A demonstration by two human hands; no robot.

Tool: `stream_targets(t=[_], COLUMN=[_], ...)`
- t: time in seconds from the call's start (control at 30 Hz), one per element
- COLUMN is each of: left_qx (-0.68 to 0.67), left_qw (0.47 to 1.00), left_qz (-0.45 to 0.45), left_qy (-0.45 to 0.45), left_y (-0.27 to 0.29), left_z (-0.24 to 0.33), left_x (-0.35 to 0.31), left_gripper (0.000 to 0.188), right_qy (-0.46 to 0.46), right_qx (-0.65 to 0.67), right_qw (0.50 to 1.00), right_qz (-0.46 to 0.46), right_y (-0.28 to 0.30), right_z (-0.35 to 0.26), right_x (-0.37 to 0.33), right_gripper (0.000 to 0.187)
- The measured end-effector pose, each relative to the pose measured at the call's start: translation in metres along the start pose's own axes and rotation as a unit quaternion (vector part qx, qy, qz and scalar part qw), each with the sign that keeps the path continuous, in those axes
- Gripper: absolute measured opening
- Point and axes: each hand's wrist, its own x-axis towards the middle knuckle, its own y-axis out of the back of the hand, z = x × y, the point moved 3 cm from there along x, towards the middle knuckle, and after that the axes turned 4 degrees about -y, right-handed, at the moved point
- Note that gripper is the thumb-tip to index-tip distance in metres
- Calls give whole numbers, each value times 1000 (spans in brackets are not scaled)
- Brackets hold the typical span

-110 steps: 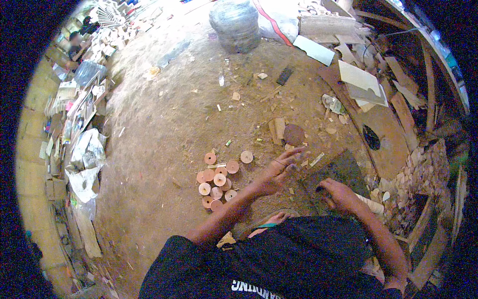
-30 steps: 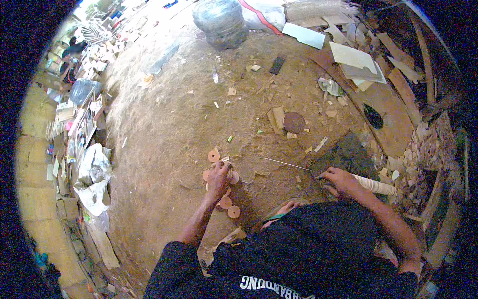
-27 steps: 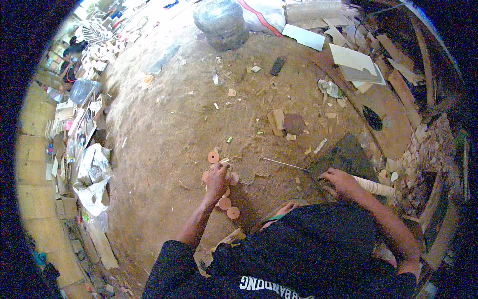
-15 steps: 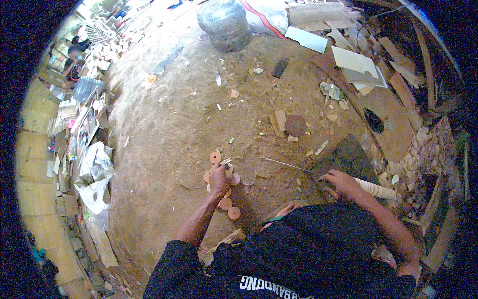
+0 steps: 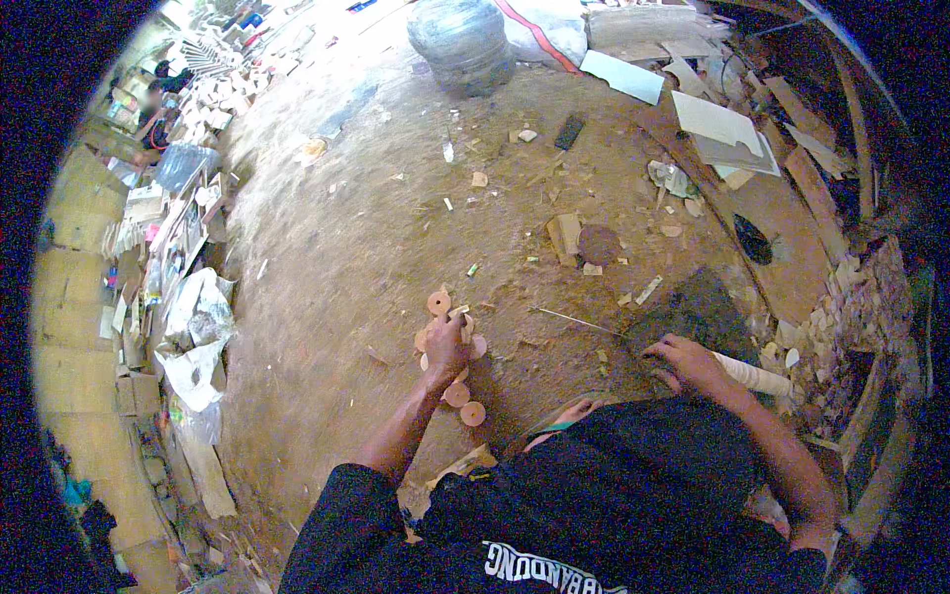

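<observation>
Small round wooden discs with centre holes lie in a loose cluster on the brown ground, one disc beyond my left hand and another disc on its near side. My left hand is closed, its fingers curled down over the cluster, with a pale disc edge at the fingertips. My right hand is closed round a thin metal rod, whose bare end points left toward the discs. On the other side of that hand, a long row of pale discs is stacked along the rod. The grip's underside is hidden.
Offcuts and a brown round piece lie ahead. A large wrapped bundle stands at the far end. White plastic bags and scrap line the left; boards and a chip heap edge the right. A person sits far left.
The view has shifted slightly, so the scene sits a little further right. My left hand stays at the disc cluster, and my right hand keeps hold of the rod.
</observation>
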Motion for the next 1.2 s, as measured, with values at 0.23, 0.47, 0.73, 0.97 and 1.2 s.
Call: stream_targets(t=[0.23, 0.47, 0.73, 0.97, 1.2], left_qx=[-63, -45, -187, -631, -734], left_qw=[995, 998, 979, 753, 652], left_qz=[68, 11, -47, -100, -112], left_qy=[31, 40, 69, 160, 154], left_y=[23, 17, -4, 52, 72], left_z=[11, 7, -23, 20, 71], left_x=[-5, 0, 5, 5, 18], left_gripper=[40, 32, 27, 41, 68], right_qy=[21, 11, 52, 37, 7], right_qx=[7, 22, 28, -20, 181], right_qw=[1000, 1000, 998, 997, 979], right_qz=[17, 8, 22, 60, 91], right_y=[2, 10, -1, -16, -21], right_z=[-5, -12, 1, 14, 16], right_x=[-1, -7, -2, -4, 3], right_gripper=[34, 36, 38, 36, 30])
